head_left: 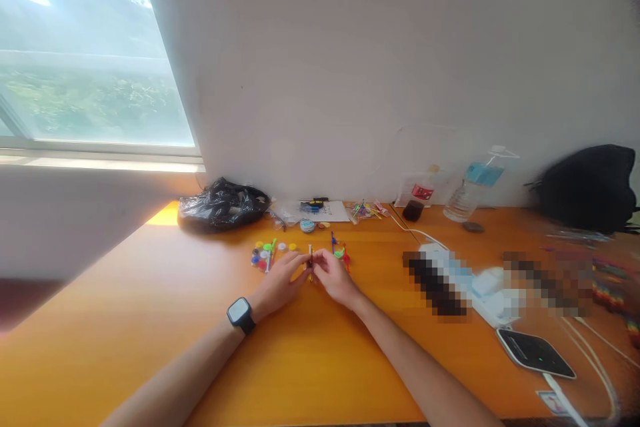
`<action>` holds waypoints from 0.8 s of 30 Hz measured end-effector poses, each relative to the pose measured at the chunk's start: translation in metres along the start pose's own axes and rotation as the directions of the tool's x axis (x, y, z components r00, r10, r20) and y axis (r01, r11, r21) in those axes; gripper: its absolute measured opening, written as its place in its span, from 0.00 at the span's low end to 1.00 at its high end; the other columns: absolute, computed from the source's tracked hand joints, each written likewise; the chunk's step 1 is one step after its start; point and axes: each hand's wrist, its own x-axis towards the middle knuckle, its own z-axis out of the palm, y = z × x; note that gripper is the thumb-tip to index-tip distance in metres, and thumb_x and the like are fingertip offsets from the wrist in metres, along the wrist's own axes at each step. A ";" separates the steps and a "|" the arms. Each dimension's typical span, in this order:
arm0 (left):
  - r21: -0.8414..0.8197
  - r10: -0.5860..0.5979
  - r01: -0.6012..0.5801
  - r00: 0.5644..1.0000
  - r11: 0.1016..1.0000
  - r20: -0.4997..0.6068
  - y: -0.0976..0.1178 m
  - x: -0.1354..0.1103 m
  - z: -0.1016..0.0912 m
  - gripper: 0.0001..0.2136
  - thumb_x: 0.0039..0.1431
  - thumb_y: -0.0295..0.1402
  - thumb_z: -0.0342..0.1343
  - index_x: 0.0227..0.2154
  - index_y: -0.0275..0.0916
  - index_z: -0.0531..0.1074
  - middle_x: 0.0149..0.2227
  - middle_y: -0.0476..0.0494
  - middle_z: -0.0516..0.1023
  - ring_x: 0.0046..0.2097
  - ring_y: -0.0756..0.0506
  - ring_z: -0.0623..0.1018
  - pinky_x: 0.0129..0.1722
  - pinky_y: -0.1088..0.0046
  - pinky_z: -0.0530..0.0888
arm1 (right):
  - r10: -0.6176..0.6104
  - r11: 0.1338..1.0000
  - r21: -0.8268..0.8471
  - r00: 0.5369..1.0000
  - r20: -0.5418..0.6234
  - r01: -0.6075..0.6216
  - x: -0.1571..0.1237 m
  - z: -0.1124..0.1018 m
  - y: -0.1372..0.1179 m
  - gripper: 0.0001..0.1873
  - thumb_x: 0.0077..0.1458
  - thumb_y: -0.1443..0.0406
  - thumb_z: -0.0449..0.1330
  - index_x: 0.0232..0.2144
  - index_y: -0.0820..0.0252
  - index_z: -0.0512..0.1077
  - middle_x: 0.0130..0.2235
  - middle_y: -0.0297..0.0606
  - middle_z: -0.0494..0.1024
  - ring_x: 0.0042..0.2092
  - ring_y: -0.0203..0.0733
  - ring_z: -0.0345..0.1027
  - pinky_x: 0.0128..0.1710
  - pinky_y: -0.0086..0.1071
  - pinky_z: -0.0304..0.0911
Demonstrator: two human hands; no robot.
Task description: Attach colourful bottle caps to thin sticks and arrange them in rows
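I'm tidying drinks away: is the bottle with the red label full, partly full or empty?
The red-labelled bottle is partly full: dark liquid shows only in its lower part, and it looks pale above.

Forearms (pixel 185 361) angled inward, left hand (pixel 281 279) beside right hand (pixel 334 278) (wrists (pixel 357 303) well apart), fingers (pixel 299 258) bent

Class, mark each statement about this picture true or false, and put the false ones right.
1. The left hand and the right hand meet at a small, thin piece. True.
2. The watch is on the right wrist. False: it is worn on the left.
3. The black plastic bag lies right of both hands. False: it lies beyond them, to the left.
4. The bottle with a blue label stands near the wall. True.
5. The coloured round pieces near the left hand form one tall tower. False: they lie spread on the table.
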 end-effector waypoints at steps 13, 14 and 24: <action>-0.143 -0.089 0.101 0.992 0.984 0.087 -0.003 -0.003 0.001 0.07 0.60 0.24 0.57 0.39 0.40 0.70 0.39 0.47 0.78 0.40 0.47 0.76 0.41 0.72 0.72 | 0.046 0.999 0.013 0.982 0.183 -0.049 0.003 -0.008 0.008 0.09 0.59 0.62 0.63 0.42 0.58 0.71 0.44 0.38 0.80 0.49 0.45 0.75 0.51 0.39 0.68; -0.151 -0.082 0.095 0.992 0.984 0.093 -0.004 -0.002 0.000 0.08 0.58 0.22 0.57 0.39 0.40 0.70 0.38 0.47 0.77 0.39 0.47 0.76 0.41 0.73 0.72 | 0.046 0.999 0.007 0.980 0.192 -0.048 0.003 -0.007 0.008 0.09 0.60 0.62 0.62 0.42 0.58 0.71 0.45 0.38 0.80 0.49 0.45 0.75 0.50 0.39 0.68; -0.204 -0.069 0.088 0.993 0.975 0.098 -0.005 0.000 -0.001 0.10 0.52 0.18 0.55 0.34 0.38 0.71 0.34 0.49 0.76 0.35 0.49 0.72 0.37 0.76 0.69 | 0.124 0.991 -0.076 0.980 0.156 -0.114 0.000 0.002 0.006 0.04 0.59 0.64 0.57 0.38 0.57 0.68 0.36 0.31 0.74 0.35 0.36 0.66 0.36 0.29 0.61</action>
